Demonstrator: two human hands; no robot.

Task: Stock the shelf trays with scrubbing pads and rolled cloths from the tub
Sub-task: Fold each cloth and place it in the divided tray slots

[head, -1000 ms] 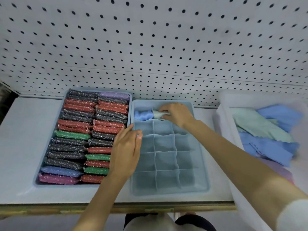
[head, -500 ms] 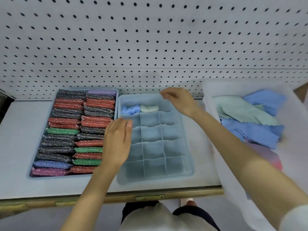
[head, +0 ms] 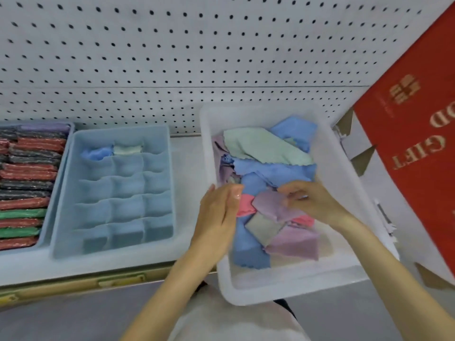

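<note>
The white tub [head: 290,289] stands at the right, holding loose blue, green, purple and pink cloths. My right hand [head: 310,200] reaches in and pinches a purple cloth [head: 270,205] with curled fingers. My left hand [head: 219,212] is inside the tub's left wall with straight fingers, beside a pink cloth [head: 246,205]. The blue divided tray [head: 61,193] holds a rolled blue cloth [head: 97,153] and a rolled pale green cloth [head: 126,149] in its back row. Further left, a tray is packed with scrubbing pads [head: 24,180].
A white pegboard wall [head: 172,57] backs the shelf. A red gift box [head: 413,143] leans at the right, close to the tub. The shelf's front edge [head: 98,281] runs below the trays, and the tub overhangs it.
Both hands have left the divided tray and moved right into the tub. The right hand let go of the pale green roll and now pinches a purple cloth. The view has swung right.
</note>
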